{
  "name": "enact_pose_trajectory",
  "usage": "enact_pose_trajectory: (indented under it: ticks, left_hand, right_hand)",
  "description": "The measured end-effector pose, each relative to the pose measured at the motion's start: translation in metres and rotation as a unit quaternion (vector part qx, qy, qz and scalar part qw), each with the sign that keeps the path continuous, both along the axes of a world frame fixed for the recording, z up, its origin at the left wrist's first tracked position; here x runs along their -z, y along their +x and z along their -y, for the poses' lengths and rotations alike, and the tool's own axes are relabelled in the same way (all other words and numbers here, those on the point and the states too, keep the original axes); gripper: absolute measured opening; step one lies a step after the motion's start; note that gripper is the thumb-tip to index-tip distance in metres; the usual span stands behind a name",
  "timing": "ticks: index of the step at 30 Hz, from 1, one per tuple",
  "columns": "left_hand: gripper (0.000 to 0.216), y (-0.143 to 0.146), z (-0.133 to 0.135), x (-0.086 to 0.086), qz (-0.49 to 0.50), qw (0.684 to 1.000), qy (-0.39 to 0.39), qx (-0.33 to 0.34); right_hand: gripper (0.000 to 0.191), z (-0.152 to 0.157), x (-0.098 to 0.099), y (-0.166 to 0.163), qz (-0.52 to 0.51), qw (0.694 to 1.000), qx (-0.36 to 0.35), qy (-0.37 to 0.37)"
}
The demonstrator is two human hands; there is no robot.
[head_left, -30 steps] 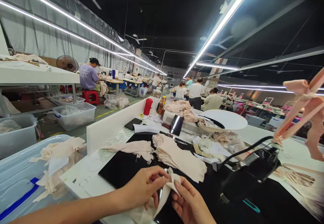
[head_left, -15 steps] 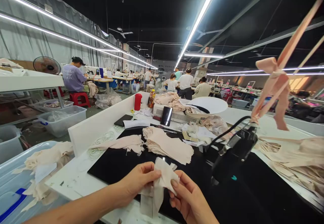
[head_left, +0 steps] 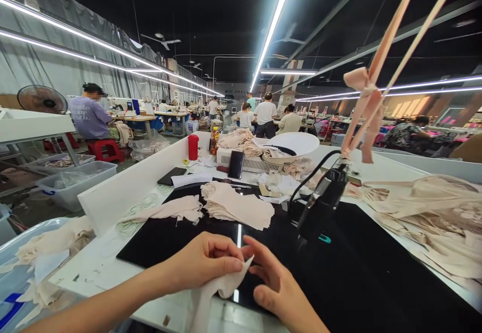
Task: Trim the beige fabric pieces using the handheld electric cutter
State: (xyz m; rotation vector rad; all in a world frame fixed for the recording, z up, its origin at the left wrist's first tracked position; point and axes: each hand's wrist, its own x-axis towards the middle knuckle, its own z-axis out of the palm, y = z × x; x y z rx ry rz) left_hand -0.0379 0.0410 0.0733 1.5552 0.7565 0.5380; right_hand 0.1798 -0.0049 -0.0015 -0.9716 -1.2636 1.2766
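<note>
Shiny blk board (head_left: 361,272) on a white table (head_left: 101,257); stack of soft cloth pcs (head_left: 237,205) w/ wavy edges on it. Blk tool (head_left: 320,202) on pink ribbon (head_left: 365,107) hangs past the R hand (head_left: 276,283), hiding some board. Phone (head_left: 236,164) & red bottle (head_left: 193,147) farther back. L hand (head_left: 199,260) pinches the thin cloth (head_left: 214,288) over the board's front edge; R hand's fingers are apart, nr its tip. Cloth's pale, floppy, w/ 1 pointy corner.

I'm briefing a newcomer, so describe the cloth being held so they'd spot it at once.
Find the glossy black board on the white table. Over its near side, the left hand pinches a pale cloth piece. Unlike the stacked cloths lying farther back, this one hangs from the hand.
</note>
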Motion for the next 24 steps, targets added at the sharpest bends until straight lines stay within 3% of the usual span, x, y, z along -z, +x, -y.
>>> enact_pose_trajectory:
  ticks: [3,5,11,16,24]
  left_hand:
    - [0.045,0.001,0.001,-0.005,-0.007,1.0,0.012,0.002]
    - [0.045,-0.001,0.001,-0.007,-0.016,1.0,0.024,-0.006]
    - [0.047,-0.009,-0.005,-0.002,-0.053,0.996,0.059,-0.043]
    - [0.054,-0.011,-0.018,0.005,-0.076,0.993,0.068,-0.051]
    - [0.055,-0.007,-0.034,0.018,-0.113,0.986,0.107,-0.051]
  right_hand:
    - [0.064,0.007,-0.007,-0.018,0.03,0.987,-0.157,-0.035]
    - [0.049,0.01,-0.006,-0.026,0.028,0.979,-0.189,-0.065]
    - [0.055,0.013,0.001,-0.034,0.004,0.981,-0.168,-0.095]
    - [0.075,0.015,-0.01,-0.042,-0.028,0.977,-0.139,-0.158]
    - [0.057,0.02,-0.02,-0.037,0.039,0.966,-0.083,-0.24]
